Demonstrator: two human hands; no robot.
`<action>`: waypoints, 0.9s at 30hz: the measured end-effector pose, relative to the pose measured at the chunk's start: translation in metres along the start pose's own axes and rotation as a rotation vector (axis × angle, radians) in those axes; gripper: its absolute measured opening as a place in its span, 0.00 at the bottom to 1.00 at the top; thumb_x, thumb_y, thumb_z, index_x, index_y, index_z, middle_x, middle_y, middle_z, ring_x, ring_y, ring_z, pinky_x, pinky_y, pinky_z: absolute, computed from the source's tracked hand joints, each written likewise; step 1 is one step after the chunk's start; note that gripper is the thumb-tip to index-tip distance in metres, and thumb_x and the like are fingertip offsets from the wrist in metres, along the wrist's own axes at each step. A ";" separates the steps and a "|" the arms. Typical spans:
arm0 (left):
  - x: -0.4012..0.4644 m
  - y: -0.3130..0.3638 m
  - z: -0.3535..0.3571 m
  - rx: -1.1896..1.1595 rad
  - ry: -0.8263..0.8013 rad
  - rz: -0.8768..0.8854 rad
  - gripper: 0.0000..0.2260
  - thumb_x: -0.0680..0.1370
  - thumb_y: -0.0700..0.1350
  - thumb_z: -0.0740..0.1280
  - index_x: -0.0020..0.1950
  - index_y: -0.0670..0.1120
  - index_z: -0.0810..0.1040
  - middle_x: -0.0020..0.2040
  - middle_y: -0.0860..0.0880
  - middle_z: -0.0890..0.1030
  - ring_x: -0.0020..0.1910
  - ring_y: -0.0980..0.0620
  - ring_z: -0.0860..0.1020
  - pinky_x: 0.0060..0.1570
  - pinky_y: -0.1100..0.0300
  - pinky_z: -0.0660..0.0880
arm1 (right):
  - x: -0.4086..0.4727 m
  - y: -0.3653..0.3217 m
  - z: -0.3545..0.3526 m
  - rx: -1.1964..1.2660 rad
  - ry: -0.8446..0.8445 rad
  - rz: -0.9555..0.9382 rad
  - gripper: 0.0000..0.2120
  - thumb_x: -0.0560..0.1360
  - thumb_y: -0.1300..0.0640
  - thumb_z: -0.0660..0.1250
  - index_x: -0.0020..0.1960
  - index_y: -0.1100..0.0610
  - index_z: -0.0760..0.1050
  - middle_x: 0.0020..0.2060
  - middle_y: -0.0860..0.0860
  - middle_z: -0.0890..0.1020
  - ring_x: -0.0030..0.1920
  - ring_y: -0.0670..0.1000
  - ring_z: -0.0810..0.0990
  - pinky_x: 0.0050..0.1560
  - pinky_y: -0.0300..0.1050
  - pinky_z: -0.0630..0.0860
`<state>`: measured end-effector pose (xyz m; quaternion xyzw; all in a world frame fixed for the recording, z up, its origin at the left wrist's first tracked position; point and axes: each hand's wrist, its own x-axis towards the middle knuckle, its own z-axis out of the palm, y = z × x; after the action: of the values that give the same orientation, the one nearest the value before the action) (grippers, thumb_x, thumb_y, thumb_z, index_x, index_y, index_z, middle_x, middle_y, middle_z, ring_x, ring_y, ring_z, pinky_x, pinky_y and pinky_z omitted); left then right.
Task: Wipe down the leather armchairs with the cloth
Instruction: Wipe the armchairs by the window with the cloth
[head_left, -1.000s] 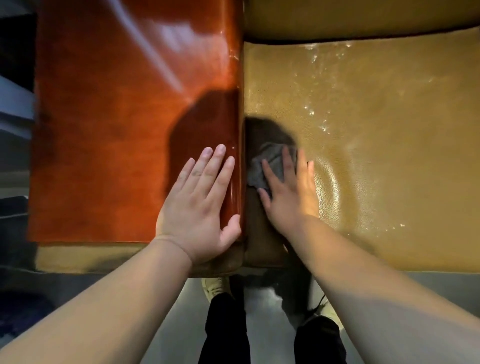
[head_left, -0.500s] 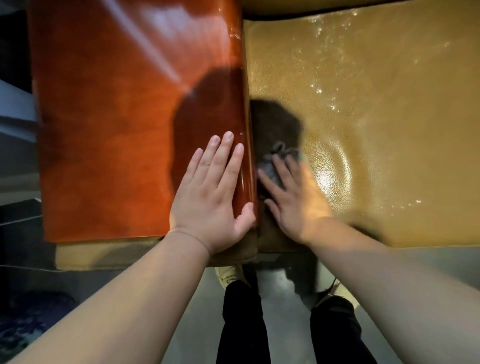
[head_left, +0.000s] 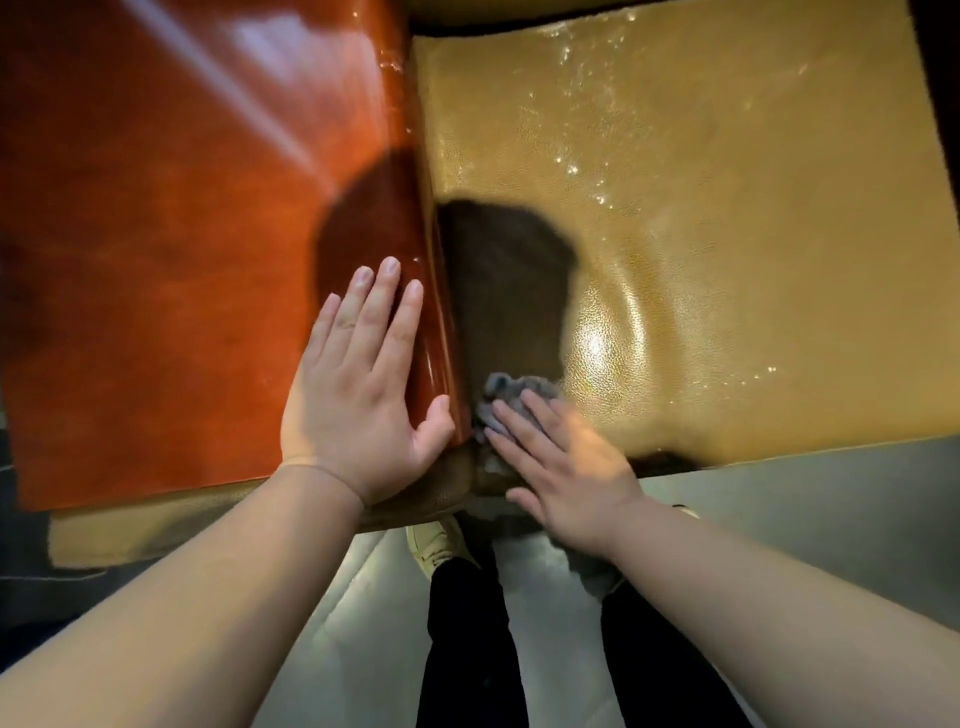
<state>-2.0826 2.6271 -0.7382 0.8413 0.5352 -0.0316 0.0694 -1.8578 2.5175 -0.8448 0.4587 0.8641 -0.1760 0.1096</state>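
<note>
Right hand (head_left: 566, 460): fingers straight and together, flat on the cloth (head_left: 511, 397), pressing it down onto the seat (head_left: 727, 249); nothing is curled round it.
Cloth: grey, bunched, mostly under the right fingertips, its free edge showing just past them; it lies at the seat's front left corner, right against the arm (head_left: 182, 234).
Left hand (head_left: 363, 387): fingers straight and spread flat on top of the arm, holding nothing; the thumb lies along the arm's inner edge, just beside the cloth.
Arm: glossy red-brown leather, left of the cloth.
Seat: tan pebbled leather with wet glints beyond and to the right of the right hand; a dark shadow falls just beyond the cloth.
Floor (head_left: 831, 509): grey, below both wrists.
Legs (head_left: 462, 649): dark trousers, between the forearms; a pale shoe (head_left: 434, 543) under the left wrist.
</note>
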 end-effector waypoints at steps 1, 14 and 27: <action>0.000 0.000 0.001 0.003 0.002 0.005 0.42 0.75 0.60 0.61 0.85 0.41 0.57 0.86 0.41 0.53 0.85 0.41 0.51 0.83 0.42 0.51 | 0.001 0.014 -0.002 -0.018 0.000 -0.068 0.32 0.83 0.39 0.52 0.81 0.55 0.66 0.82 0.56 0.61 0.81 0.65 0.57 0.81 0.64 0.53; -0.001 0.001 0.002 0.043 0.006 0.005 0.41 0.76 0.60 0.60 0.85 0.40 0.58 0.86 0.40 0.54 0.85 0.41 0.52 0.82 0.40 0.54 | 0.001 0.024 -0.002 0.019 0.096 -0.083 0.27 0.84 0.43 0.55 0.79 0.51 0.69 0.81 0.55 0.65 0.79 0.64 0.63 0.82 0.60 0.50; -0.002 0.000 0.002 0.006 0.000 -0.001 0.41 0.75 0.60 0.60 0.84 0.41 0.60 0.86 0.41 0.55 0.85 0.42 0.54 0.82 0.41 0.54 | 0.046 0.043 -0.033 -0.031 0.017 -0.134 0.29 0.82 0.43 0.52 0.78 0.54 0.71 0.79 0.56 0.69 0.78 0.65 0.65 0.79 0.63 0.54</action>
<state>-2.0838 2.6253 -0.7396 0.8412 0.5356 -0.0331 0.0671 -1.8487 2.5873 -0.8390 0.3994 0.8964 -0.1656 0.0973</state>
